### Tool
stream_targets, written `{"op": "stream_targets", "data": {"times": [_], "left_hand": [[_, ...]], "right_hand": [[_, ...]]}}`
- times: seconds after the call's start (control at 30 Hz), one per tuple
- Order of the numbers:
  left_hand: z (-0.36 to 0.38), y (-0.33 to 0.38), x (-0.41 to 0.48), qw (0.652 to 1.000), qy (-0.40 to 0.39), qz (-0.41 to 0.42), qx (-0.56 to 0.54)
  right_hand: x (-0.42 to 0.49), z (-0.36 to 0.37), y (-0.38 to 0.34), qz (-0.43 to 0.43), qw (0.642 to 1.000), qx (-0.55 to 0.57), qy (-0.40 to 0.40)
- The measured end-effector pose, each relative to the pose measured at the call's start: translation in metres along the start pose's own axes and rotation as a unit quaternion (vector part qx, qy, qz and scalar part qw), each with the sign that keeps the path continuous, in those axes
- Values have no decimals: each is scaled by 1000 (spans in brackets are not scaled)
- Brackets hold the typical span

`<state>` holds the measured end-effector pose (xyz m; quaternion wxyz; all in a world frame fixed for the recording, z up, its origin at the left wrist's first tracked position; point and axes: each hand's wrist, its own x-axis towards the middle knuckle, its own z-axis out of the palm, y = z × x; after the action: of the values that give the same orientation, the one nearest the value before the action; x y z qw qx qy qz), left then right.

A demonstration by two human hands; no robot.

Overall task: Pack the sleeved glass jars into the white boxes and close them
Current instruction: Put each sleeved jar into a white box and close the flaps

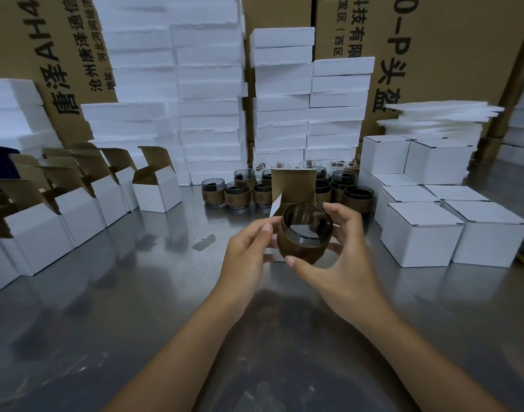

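Loading is the step in hand: one sleeved jar [307,233] is at the mouth of an open white box [293,185] near the middle of the steel table [136,292], not yet seated inside. The right hand [341,263] grips the jar, with the thumb low on the brown sleeve and the fingers curled round the far side. The jar is tilted, so its dark glass mouth faces up and towards the camera. The left hand [249,254] steadies the box at its left side, the thumb against the white side flap and the fingers on the wall below. Exactly how firmly it pinches is hard to tell. The box lid stands upright behind the jar, brown inside showing.

By my reading, the next move calls for righting the jar and lowering it straight down between the walls (the fit looks snug, so the sleeve may drag on the card). After that the side flaps go in and the lid folds down and tucks.

Much of the task looks undone. A cluster of unpacked jars [240,191] waits just behind the box, a row of open empty boxes [156,191] stands to the left, and closed boxes [421,233] are stacked to the right.
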<state>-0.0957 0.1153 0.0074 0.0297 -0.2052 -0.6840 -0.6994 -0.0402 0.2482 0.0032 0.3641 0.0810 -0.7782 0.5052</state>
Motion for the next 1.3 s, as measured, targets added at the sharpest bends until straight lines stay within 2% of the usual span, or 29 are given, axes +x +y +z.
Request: {"op": "stream_targets", "data": {"times": [0.13,0.27,0.43,0.6,0.87,1.07,1.3], "left_hand": [[-1,-8,-1,983,29,72,167],[-1,-17,0,948,-9,89,304],[-2,-19,6,933,-8,88,348],[-2,-16,7,901,5,126,415],[0,-9,2,870,17,236,433],[2,-6,0,815,13,358,454],[4,-5,-1,821,8,387,421]], "right_hand": [[0,-2,1,-30,999,-19,30],[0,-2,3,-42,996,-51,56],[1,-2,3,-60,995,-53,58],[0,1,-1,-106,991,-64,49],[1,0,-2,-137,983,-79,96],[2,-2,-2,-124,985,-62,104],[6,-8,-2,-106,988,-59,96]]}}
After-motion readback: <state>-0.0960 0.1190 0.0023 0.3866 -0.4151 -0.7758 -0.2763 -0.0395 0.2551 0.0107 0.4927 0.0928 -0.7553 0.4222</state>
